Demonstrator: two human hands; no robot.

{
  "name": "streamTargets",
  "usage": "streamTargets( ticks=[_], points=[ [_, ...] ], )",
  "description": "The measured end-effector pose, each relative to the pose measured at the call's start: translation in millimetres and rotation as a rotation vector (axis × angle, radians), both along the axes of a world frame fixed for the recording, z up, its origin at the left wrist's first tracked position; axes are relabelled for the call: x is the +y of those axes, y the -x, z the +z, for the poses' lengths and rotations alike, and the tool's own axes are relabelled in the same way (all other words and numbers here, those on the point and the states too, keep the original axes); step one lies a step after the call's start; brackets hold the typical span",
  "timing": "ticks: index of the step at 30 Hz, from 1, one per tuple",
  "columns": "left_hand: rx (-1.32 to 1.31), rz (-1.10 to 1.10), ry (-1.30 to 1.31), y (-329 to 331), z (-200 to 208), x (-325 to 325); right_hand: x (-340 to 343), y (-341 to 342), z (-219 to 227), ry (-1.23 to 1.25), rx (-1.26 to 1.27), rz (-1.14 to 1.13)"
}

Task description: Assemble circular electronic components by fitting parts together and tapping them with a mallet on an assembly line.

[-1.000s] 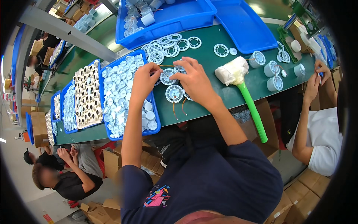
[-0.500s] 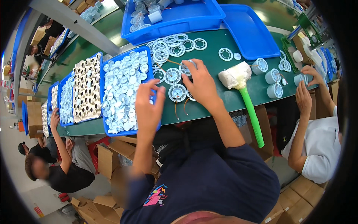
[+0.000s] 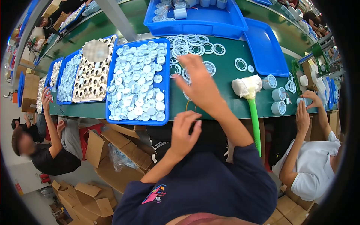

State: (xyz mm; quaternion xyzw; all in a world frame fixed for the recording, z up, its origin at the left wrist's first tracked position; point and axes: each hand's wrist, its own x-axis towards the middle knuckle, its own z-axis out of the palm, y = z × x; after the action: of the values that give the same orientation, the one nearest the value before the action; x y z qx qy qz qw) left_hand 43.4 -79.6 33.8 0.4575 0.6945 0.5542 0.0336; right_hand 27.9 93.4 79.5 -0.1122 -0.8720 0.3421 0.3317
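Note:
My right hand (image 3: 202,84) reaches over a cluster of pale blue slotted plastic rings (image 3: 196,49), its thumb and fingers apart; I see nothing in it. Part of the cluster is hidden behind that hand, including round parts with thin brown wires. My left hand (image 3: 183,133) hovers at the table's front edge, below the rings, fingers loosely bent and thumb apart, with no object showing. To its left sits a blue tray (image 3: 167,108) full of small round pale caps (image 3: 139,102). Right of my right hand lies a mallet (image 3: 246,87) with a whitish head and green handle.
A large blue bin (image 3: 195,29) holding white cylindrical parts stands at the back, beside a blue lid-like tray (image 3: 266,48). Several cylinders (image 3: 278,94) stand near a co-worker's hands (image 3: 305,108) at right. Egg-carton-like trays (image 3: 90,84) line the left; open cardboard boxes (image 3: 120,176) lie below.
My left hand has moved from the cap tray's right edge toward me, to the table's front edge. My right hand has shifted left and toward me relative to the rings. The head view has shifted too.

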Motion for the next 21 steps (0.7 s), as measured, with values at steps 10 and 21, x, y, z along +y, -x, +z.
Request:
streamTargets(
  ticks=[10,21],
  points=[
    [0.041,0.047,0.114,-27.4,-30.1,11.8,-27.2,153.4,-61.6,-0.609,-0.219,0.166],
    [0.078,0.125,0.182,-30.6,-32.5,13.5,-14.9,178.6,-58.5,-0.486,-0.218,0.304]
  ],
)
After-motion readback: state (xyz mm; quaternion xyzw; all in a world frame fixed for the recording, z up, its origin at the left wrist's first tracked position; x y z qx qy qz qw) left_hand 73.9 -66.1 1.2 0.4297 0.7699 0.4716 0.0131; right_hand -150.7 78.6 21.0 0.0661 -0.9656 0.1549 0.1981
